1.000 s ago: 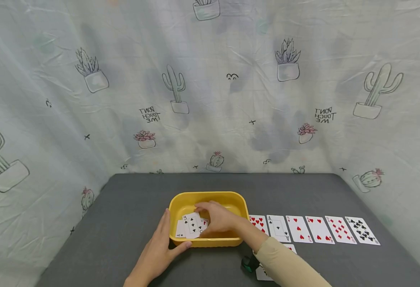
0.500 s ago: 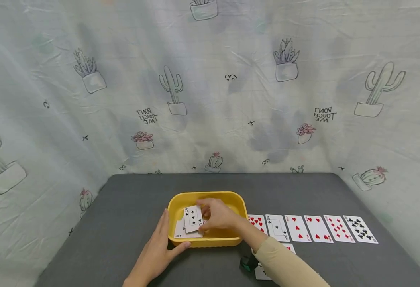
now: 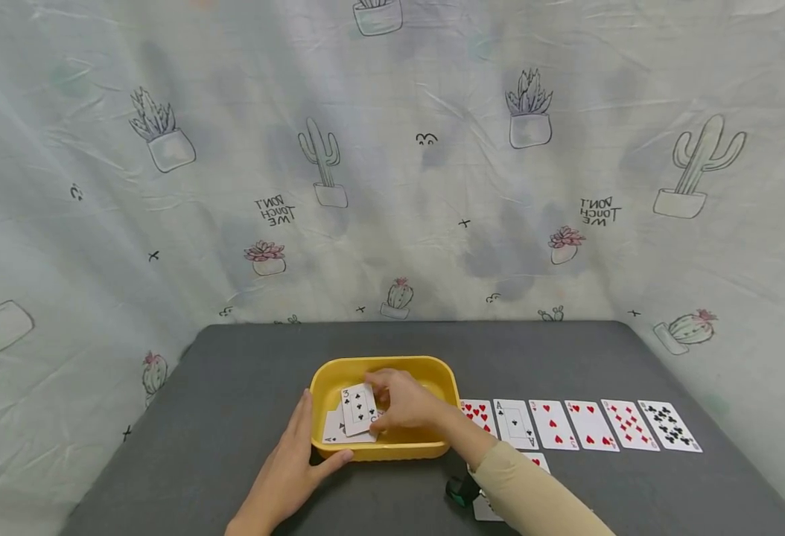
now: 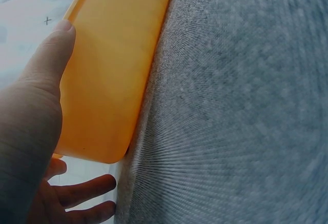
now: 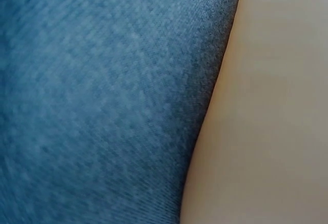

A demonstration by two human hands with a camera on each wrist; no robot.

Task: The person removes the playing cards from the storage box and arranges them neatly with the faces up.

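Grey table (image 3: 245,387) before cactus-print cloth (image 3: 433,186)

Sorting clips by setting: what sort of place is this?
Probably a makeshift indoor recording corner: a cactus-print sheet hung as backdrop, a grey table, a yellow tub and playing cards in a row.

Both hands are bare, with no rings or gloves in view. The right arm wears a long beige sleeve (image 3: 533,495) of smooth, plain cloth that ends at the wrist. Under that wrist sits a small black device (image 3: 461,491) with a green spot. The left hand (image 3: 285,476) and its wrist show no sleeve. The right hand (image 3: 406,406) has short nails.
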